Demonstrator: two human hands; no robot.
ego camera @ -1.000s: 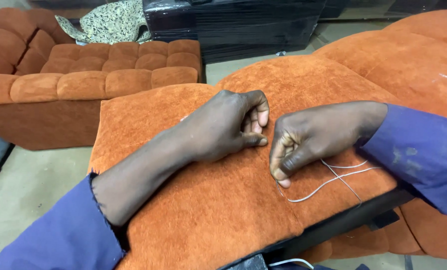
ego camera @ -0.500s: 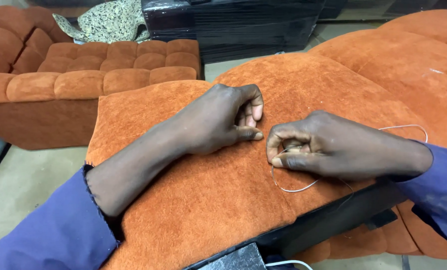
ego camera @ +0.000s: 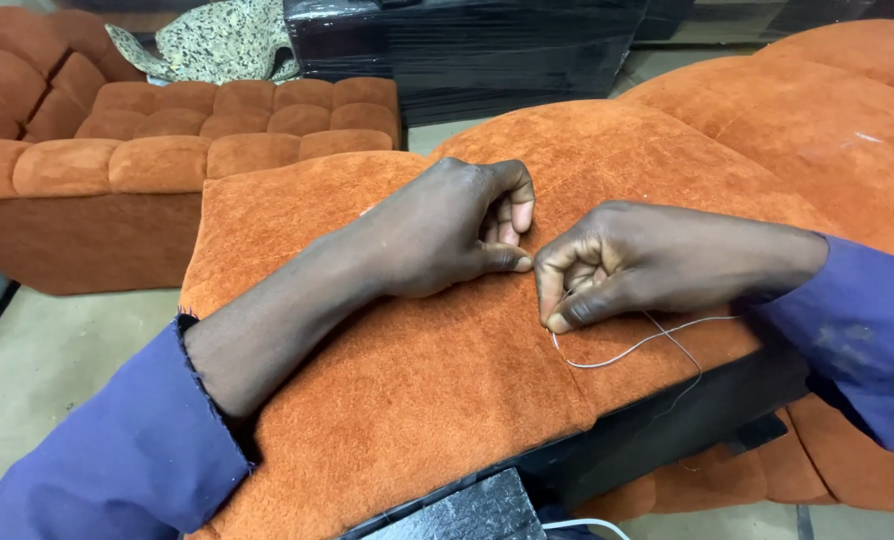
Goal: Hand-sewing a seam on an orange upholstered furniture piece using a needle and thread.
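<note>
An orange plush fabric cover (ego camera: 397,390) lies stretched over a dark frame in front of me. My left hand (ego camera: 447,228) rests on it with fingers curled, thumb and fingertips pinching the fabric at a seam. Just to its right, my right hand (ego camera: 617,262) is closed around a thin white thread (ego camera: 637,348), fingertips pressed to the fabric beside the left thumb. The thread loops out below the right hand and trails toward my blue sleeve. Any needle is hidden inside the fingers.
An orange tufted sofa section (ego camera: 167,150) stands at the left on the beige floor. A black wrapped block (ego camera: 467,50) sits behind it. More orange cushions (ego camera: 827,110) lie at the right. The black frame edge (ego camera: 647,430) runs under the cover.
My right hand has shifted left, closer to the left thumb. The thread loop has changed shape and now trails below and right of the hand. The left hand has stayed in place.
</note>
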